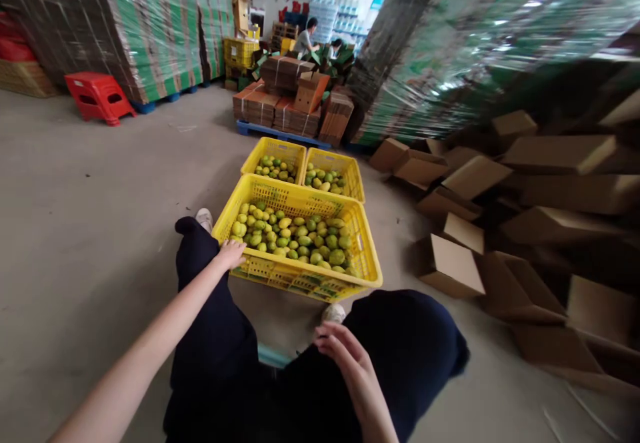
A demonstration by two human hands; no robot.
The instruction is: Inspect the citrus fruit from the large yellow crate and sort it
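A large yellow crate (300,276) full of green and yellow fruit (300,233) stands on the floor in front of my knees. My left hand (231,255) rests on its near left rim, with the fingers over the edge. Between my thighs, below the crate's near side, is my right hand (343,349); its fingers are curled together, and a small dark thing too small to name shows at the fingertips. Two smaller yellow crates (273,144) with similar fruit touch the far side of the large one.
Open cardboard boxes (455,263) lie heaped on the right. Flattened cartons (295,113) sit on a blue pallet (280,134) ahead. A red stool (99,96) stands at the left. Wrapped stacks (165,29) rise on both sides. A person (304,41) is in the background.
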